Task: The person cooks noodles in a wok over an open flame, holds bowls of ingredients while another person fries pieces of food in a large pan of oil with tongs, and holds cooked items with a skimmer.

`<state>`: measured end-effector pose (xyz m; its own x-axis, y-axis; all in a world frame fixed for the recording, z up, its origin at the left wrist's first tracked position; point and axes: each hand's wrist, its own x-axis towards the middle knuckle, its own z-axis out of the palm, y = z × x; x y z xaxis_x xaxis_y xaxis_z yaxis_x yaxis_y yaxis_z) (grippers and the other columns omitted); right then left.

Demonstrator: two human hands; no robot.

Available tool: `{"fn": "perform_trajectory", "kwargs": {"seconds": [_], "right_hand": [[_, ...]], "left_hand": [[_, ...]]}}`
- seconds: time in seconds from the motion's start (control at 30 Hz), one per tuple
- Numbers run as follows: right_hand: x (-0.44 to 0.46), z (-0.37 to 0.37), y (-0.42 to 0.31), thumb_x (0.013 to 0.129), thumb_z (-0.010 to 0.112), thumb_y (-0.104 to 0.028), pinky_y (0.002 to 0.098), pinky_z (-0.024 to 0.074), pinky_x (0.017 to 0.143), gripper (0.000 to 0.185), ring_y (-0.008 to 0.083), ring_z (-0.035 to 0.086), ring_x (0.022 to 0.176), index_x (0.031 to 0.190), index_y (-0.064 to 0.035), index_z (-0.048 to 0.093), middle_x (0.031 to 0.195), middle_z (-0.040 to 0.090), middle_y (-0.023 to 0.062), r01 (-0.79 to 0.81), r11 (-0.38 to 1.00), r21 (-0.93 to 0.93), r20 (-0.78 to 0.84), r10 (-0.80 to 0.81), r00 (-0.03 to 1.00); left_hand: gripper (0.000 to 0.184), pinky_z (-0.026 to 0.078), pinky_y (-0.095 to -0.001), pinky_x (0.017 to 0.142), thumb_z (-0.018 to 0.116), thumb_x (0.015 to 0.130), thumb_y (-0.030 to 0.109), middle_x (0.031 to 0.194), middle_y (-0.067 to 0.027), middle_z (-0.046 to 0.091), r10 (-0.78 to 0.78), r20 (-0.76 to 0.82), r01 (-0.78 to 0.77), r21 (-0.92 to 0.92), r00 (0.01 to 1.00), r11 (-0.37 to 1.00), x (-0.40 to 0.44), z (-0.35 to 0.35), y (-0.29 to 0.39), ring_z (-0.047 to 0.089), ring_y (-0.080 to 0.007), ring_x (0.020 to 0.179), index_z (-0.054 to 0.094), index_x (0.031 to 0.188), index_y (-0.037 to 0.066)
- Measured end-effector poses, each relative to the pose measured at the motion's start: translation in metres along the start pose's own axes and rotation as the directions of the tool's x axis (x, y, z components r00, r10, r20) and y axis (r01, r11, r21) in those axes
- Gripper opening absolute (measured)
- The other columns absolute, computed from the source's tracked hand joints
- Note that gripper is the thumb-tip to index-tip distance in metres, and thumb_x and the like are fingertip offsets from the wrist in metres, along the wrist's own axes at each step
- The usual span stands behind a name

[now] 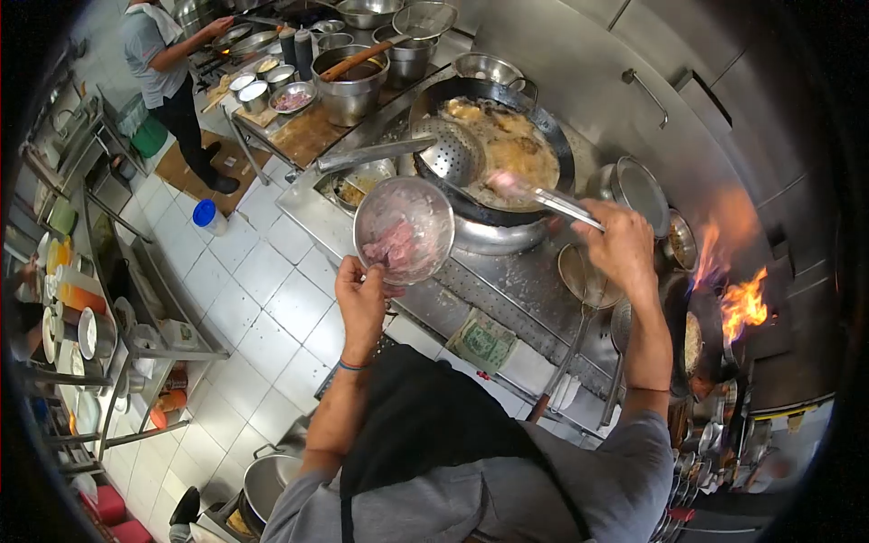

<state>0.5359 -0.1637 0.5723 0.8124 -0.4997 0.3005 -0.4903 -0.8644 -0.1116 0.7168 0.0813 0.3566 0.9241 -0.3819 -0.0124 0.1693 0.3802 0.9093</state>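
My left hand grips the rim of a round metal bowl, thumb on top, tilted toward me. Pieces of raw pink meat lie in it. My right hand is closed around metal tongs that reach over a big black wok. A blurred pinkish piece of meat is at the tongs' tips, just above the oil. Golden pieces fry in the bubbling oil. A perforated skimmer rests across the wok's left side, its handle pointing left.
Flames rise at the right near another pan. A long-handled strainer lies on the steel counter. A pot with a wooden-handled tool stands behind. Another person works at the far left. Shelves hold bottles.
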Motion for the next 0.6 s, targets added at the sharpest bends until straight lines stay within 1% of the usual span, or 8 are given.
{"fn": "perform_trajectory", "kwargs": {"seconds": [0.13,0.17,0.3,0.4,0.43,0.5,0.57,0.6], "right_hand": [[0.059,0.051,0.066,0.081,0.070,-0.030,0.0467,0.0536,0.079,0.030,0.0386,0.067,0.093,0.102,-0.0087,0.073,0.101,0.069,0.0205,-0.228,0.909,-0.349,-0.003,0.242,0.970],[0.077,0.074,0.088,0.083,0.068,-0.033,0.0466,0.0536,0.081,0.031,0.0387,0.067,0.094,0.102,-0.0088,0.073,0.102,0.070,0.0201,-0.249,0.894,-0.374,0.013,0.273,0.962],[0.118,0.122,0.124,0.088,0.063,-0.038,0.0462,0.0535,0.084,0.034,0.0390,0.067,0.097,0.103,-0.0086,0.072,0.103,0.070,0.0191,-0.318,0.885,-0.341,0.014,0.343,0.939],[0.114,0.093,0.095,0.090,0.061,-0.037,0.0464,0.0531,0.085,0.034,0.0392,0.067,0.098,0.105,-0.0088,0.072,0.102,0.070,0.0196,-0.387,0.877,-0.285,-0.150,0.358,0.922],[0.104,0.083,0.084,0.089,0.063,-0.038,0.0458,0.0526,0.085,0.037,0.0385,0.067,0.097,0.109,-0.0079,0.071,0.102,0.069,0.0210,-0.333,0.923,-0.194,-0.241,0.284,0.928],[0.085,0.052,0.059,0.086,0.067,-0.033,0.0442,0.0524,0.084,0.036,0.0376,0.068,0.095,0.110,-0.0056,0.070,0.101,0.069,0.0221,-0.150,0.988,-0.040,-0.126,0.144,0.982],[0.051,0.021,0.016,0.083,0.072,-0.027,0.0422,0.0524,0.083,0.035,0.0372,0.068,0.094,0.108,-0.0028,0.070,0.100,0.069,0.0223,-0.017,0.979,0.201,0.071,0.003,0.997],[0.035,0.018,0.000,0.082,0.073,-0.025,0.0416,0.0524,0.083,0.033,0.0373,0.068,0.094,0.106,-0.0017,0.071,0.100,0.069,0.0222,0.067,0.971,0.231,0.111,-0.094,0.989]], "left_hand": [[0.013,0.061,-0.0345,0.050,0.055,0.089,0.000,0.075,-0.0087,0.058,-0.062,-0.007,0.062,-0.045,0.998,0.997,-0.003,-0.001,-0.005,0.063,-0.0182,0.052,0.044,0.082,0.004],[0.014,0.061,-0.0345,0.050,0.055,0.089,0.001,0.075,-0.0088,0.059,-0.059,0.016,0.059,-0.053,0.998,0.997,-0.004,-0.001,-0.005,0.063,-0.0183,0.052,0.044,0.082,0.004],[0.015,0.061,-0.0354,0.050,0.056,0.089,0.001,0.076,-0.0096,0.059,-0.075,0.037,0.077,-0.069,0.997,0.995,-0.009,0.009,0.007,0.063,-0.0193,0.052,0.043,0.081,0.004],[0.016,0.062,-0.0361,0.051,0.056,0.090,0.002,0.075,-0.0089,0.058,-0.086,-0.009,0.085,-0.090,0.996,0.992,-0.012,0.002,0.011,0.063,-0.0189,0.052,0.043,0.081,0.004],[0.017,0.061,-0.0351,0.051,0.057,0.090,0.003,0.074,-0.0080,0.057,-0.073,-0.022,0.070,-0.107,0.997,0.992,-0.013,-0.002,0.010,0.063,-0.0180,0.054,0.043,0.081,0.004],[0.019,0.061,-0.0332,0.051,0.059,0.091,0.004,0.073,-0.0060,0.055,-0.048,-0.057,0.041,-0.127,0.997,0.991,-0.013,-0.006,0.009,0.063,-0.0162,0.057,0.042,0.081,0.005],[0.020,0.061,-0.0322,0.052,0.059,0.092,0.004,0.072,-0.0050,0.054,-0.013,-0.082,0.004,-0.114,0.997,0.993,-0.012,-0.007,0.009,0.063,-0.0151,0.059,0.042,0.082,0.005],[0.020,0.061,-0.0321,0.052,0.058,0.093,0.005,0.073,-0.0049,0.054,0.006,-0.086,-0.015,-0.096,0.996,0.995,-0.011,-0.004,0.009,0.063,-0.0150,0.060,0.041,0.082,0.005]]}}
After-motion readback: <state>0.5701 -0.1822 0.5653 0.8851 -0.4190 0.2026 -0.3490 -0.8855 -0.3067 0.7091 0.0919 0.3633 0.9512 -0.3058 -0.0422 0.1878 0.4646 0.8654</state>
